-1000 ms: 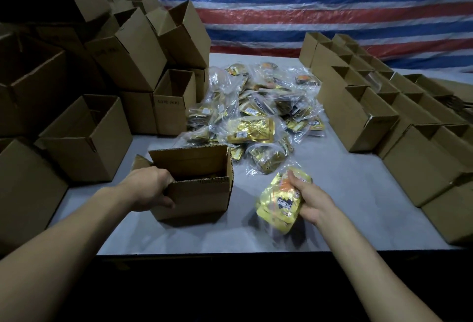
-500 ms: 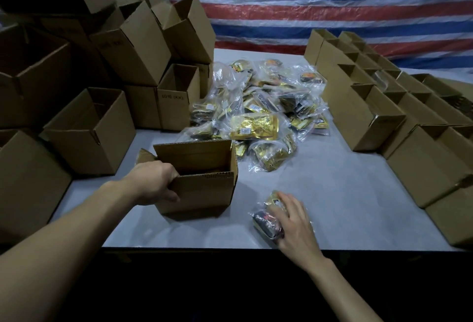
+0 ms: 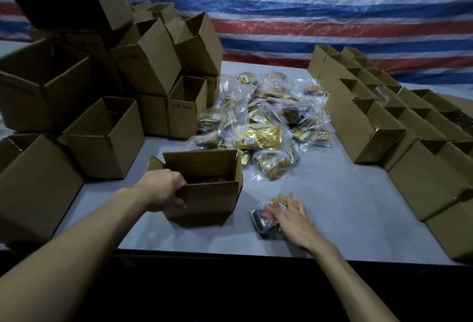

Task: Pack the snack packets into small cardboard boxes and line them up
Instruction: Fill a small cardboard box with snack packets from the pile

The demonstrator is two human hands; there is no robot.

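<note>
The left hand [image 3: 163,190] grips the open box [image 3: 212,200] by its near wall, while the right hand [image 3: 294,219] presses straight, spread fingers [image 3: 291,202] on a snack packet [image 3: 263,220] lying on the worktop [image 3: 332,206] just beside it.

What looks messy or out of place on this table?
The boxes on the left are heaped anyhow, several tilted, unlike the neat rows on the right. One packet lies apart from the pile, under the right hand.

Grey table [image 3: 332,206], red, white and blue striped tarpaulin [image 3: 307,14] behind it
</note>
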